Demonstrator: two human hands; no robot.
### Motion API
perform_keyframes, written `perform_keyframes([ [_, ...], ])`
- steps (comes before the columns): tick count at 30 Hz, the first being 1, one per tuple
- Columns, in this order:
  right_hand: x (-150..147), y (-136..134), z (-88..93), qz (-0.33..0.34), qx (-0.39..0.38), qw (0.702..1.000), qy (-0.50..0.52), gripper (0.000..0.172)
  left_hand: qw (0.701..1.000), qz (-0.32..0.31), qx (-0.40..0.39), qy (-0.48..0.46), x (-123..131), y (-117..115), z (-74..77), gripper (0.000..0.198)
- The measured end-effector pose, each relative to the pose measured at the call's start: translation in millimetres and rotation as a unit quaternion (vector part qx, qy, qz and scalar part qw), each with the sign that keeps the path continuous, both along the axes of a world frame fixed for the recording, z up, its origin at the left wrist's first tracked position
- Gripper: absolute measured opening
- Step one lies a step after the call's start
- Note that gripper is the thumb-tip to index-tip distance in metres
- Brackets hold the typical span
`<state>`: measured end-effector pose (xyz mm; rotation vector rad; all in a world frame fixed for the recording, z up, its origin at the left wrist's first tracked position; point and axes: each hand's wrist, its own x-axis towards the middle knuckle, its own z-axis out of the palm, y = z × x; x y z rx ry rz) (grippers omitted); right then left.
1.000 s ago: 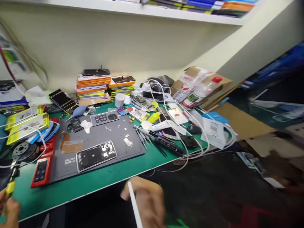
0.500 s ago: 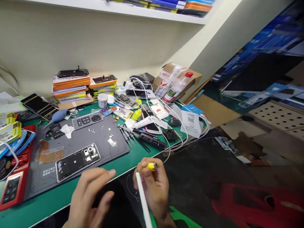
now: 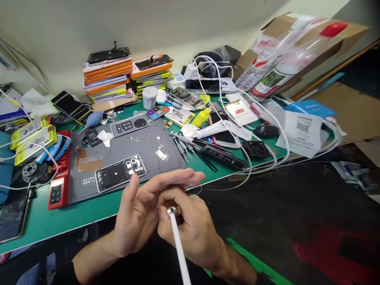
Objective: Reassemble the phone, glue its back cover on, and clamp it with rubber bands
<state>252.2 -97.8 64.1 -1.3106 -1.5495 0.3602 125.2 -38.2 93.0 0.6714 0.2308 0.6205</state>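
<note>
My right hand (image 3: 188,223) is closed round a lighter (image 3: 175,210) with a metal top, in front of the bench edge; the fingers cover most of its body. The tip of a thin white cigarette (image 3: 180,251), rising from the bottom edge of the picture, meets the lighter's top. My left hand (image 3: 142,209) is cupped beside the right hand, its fingers stretched and its thumb apart, with nothing in it. No flame can be made out. Beyond the hands, an opened phone (image 3: 120,173) lies with its inner parts showing on a grey work mat (image 3: 151,156).
Screwdrivers (image 3: 180,147) and a black pen-shaped tool (image 3: 224,157) lie right of the mat. Stacked boxes (image 3: 108,77) stand behind it. White cables (image 3: 285,138) loop near two plastic bottles (image 3: 276,81). A red device (image 3: 56,194) sits at the mat's left.
My view has swung right to left and closer to the bench. The right hand has brought the lighter to the cigarette's tip, and the left hand has come in and cupped around it.
</note>
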Motion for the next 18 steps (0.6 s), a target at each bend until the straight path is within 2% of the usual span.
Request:
perform_keyframes([
  [5,-2.3,-1.2,4.5,0.008,0.013,1.0,-0.01,0.012,1.0,-0.022,-0.01,-0.019,-6.6,-0.8,0.9,0.073],
  [11,-5.8,4.7,1.0,-0.019,0.027,0.998,-0.053,0.008,1.0,-0.007,0.007,0.01,-6.6,4.2,-2.6,0.075],
  [18,-5.6,5.6,-1.3,-0.033,0.03,0.996,-0.075,0.011,1.0,-0.009,-0.007,0.01,-4.1,8.3,-5.7,0.078],
])
